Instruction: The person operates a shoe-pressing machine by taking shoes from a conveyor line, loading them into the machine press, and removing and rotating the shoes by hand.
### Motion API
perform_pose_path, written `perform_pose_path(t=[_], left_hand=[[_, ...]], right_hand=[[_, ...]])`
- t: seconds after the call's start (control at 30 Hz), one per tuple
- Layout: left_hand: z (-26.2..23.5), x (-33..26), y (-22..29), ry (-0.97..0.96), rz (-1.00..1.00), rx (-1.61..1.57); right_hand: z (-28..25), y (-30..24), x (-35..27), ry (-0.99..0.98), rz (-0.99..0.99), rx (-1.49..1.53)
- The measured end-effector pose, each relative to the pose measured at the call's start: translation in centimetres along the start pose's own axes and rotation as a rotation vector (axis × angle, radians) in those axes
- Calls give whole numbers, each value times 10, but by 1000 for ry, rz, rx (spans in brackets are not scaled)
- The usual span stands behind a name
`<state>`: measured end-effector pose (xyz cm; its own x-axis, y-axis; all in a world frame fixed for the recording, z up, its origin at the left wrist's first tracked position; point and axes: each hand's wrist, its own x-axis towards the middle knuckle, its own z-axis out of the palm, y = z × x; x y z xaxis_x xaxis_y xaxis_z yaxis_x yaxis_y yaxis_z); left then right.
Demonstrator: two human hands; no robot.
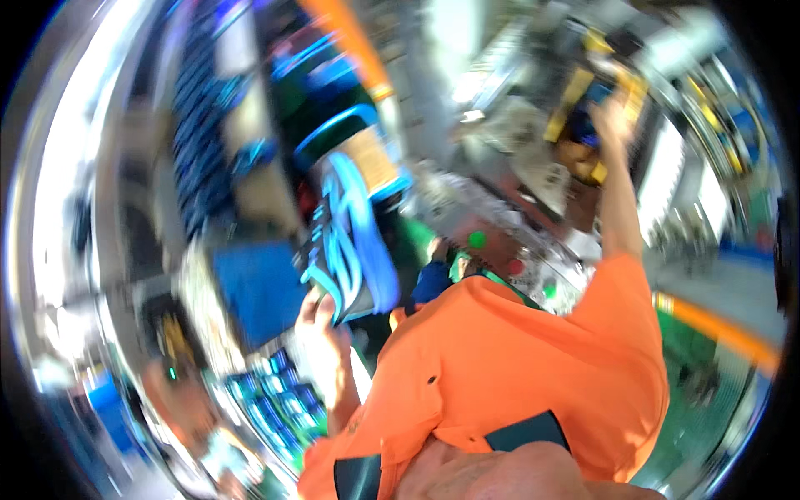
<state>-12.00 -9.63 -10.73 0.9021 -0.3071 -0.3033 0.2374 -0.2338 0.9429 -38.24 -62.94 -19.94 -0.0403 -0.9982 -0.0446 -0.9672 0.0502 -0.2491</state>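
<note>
My left hand (321, 321) is closed on the near end of a long black and blue piece (354, 237). It has light-blue curved bands and looks like a shoe or sandal, but blur hides its exact kind. My right hand (615, 121) is stretched out to the far right, against a yellow-framed part (575, 104) of a machine. Its fingers are smeared by motion, and whether they touch the frame cannot be made out.
Red and green buttons (516, 267) sit on the machine panel before me. A blue-rimmed crate (404, 179) with a brown cardboard piece (371, 160) lies beyond the held piece. Orange bars (721, 329) run at right and top. A blue panel (254, 292) lies at left.
</note>
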Motion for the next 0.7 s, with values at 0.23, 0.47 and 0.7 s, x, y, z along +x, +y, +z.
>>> perform_pose_path(t=[0.23,0.47,0.7], left_hand=[[-22,-76,-63,344,-292,-432],[-61,-134,-117,674,-395,-558],[-178,-160,-167,1144,-145,-732]], right_hand=[[101,-65,-259,-76,-972,661],[192,-71,-262,166,-1315,592],[99,-215,-305,-117,-1221,964]])
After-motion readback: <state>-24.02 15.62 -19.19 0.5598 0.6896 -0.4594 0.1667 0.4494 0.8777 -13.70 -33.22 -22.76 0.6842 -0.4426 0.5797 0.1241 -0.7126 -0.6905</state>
